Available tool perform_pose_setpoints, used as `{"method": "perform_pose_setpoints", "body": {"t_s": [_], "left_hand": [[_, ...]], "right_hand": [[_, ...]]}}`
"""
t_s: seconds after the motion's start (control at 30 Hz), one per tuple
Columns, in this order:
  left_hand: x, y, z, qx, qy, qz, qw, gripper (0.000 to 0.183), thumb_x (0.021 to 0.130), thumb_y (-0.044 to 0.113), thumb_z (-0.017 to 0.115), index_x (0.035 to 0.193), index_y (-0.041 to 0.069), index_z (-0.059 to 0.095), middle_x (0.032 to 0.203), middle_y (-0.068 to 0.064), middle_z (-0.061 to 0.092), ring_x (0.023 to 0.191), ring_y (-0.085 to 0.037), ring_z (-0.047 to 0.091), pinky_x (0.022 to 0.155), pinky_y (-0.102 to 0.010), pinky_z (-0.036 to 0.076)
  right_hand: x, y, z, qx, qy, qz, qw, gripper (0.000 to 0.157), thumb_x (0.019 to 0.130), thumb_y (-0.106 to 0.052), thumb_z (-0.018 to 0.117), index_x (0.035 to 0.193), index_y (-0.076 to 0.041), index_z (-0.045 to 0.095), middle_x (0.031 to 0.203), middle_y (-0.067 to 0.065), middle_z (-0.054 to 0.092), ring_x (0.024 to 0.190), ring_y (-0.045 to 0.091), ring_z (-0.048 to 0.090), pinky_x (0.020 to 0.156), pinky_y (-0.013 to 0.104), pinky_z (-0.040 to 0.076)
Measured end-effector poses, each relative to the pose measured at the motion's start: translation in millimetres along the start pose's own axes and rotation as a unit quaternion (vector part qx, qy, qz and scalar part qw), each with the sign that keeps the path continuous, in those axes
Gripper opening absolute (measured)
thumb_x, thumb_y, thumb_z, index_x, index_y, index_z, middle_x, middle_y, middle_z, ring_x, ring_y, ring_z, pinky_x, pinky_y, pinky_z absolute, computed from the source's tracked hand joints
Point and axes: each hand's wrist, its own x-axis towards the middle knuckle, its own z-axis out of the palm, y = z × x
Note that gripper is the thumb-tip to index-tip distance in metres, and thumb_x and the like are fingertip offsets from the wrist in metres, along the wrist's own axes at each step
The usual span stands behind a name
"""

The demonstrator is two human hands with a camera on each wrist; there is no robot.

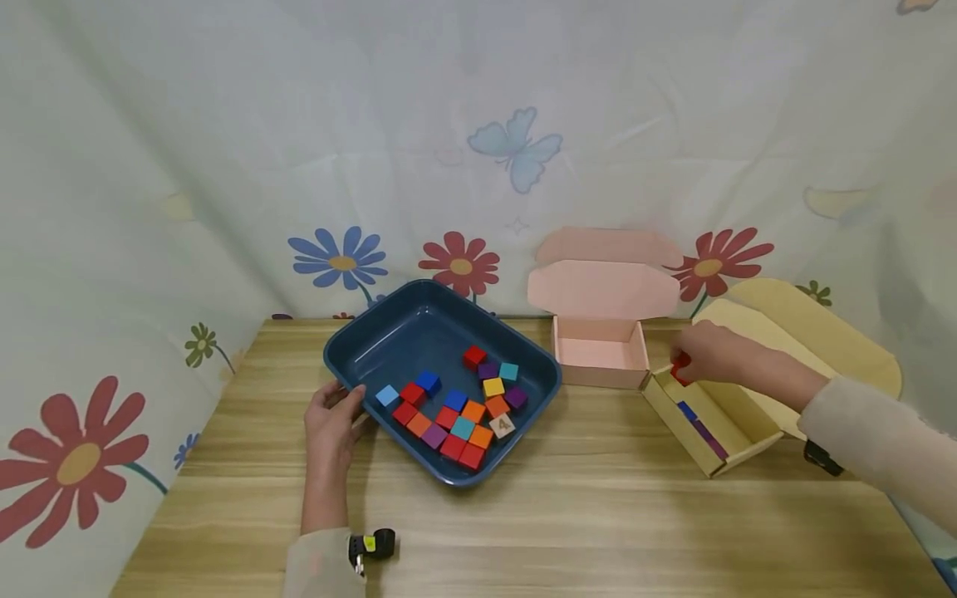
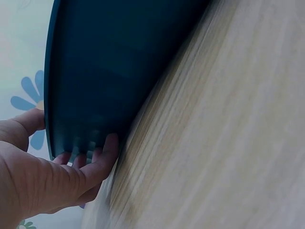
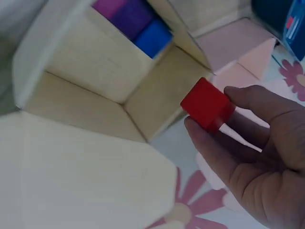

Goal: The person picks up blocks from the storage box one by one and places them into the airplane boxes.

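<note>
Between the thumb and fingers of my right hand (image 1: 706,350) is a red cube (image 3: 208,105), held over the far left end of an open yellow cardboard box (image 1: 679,423). Inside that box, a blue cube (image 3: 153,39), a purple cube (image 3: 132,19) and a pinkish-purple one (image 3: 108,5) sit in a row along one wall. My left hand (image 1: 332,428) grips the near left edge of a dark blue tray (image 1: 381,332), thumb at the rim and fingers against the outer wall. Several coloured cubes (image 1: 452,448) lie in the tray, mostly toward its near side.
A pink cardboard box (image 1: 601,375) with its lid raised stands between the tray and the yellow box. The yellow box's lid (image 1: 830,340) is folded back to the right. A flowered curtain (image 1: 419,124) hangs behind the wooden table (image 1: 568,523).
</note>
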Motion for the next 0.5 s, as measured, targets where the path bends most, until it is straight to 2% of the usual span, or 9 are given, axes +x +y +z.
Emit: {"method": "perform_pose_setpoints", "body": {"t_s": [0.27, 0.5], "left_hand": [[2.2, -0.3, 0.4, -0.003, 0.002, -0.001, 1.0, 0.065, 0.098, 0.012, 0.067, 0.154, 0.007, 0.034, 0.134, -0.007, 0.041, 0.1, -0.017, 0.063, 0.084, -0.035, 0.059], [1.6, -0.2, 1.5, -0.002, 0.005, -0.001, 1.0, 0.066, 0.097, 0.012, 0.067, 0.155, 0.008, 0.034, 0.138, -0.01, 0.04, 0.102, -0.017, 0.061, 0.083, -0.034, 0.059]], "right_hand": [[-4, 16, 36.1, 0.026, 0.046, 0.075, 0.996, 0.016, 0.084, -0.01, 0.078, 0.076, -0.002, 0.068, 0.066, 0.0, 0.062, 0.061, 0.017, 0.053, 0.054, 0.032, 0.048], [-4, 14, 52.1, 0.05, 0.06, 0.095, 0.992, 0.022, 0.085, -0.016, 0.079, 0.069, -0.006, 0.068, 0.061, -0.002, 0.059, 0.059, 0.018, 0.05, 0.052, 0.031, 0.042]]}}
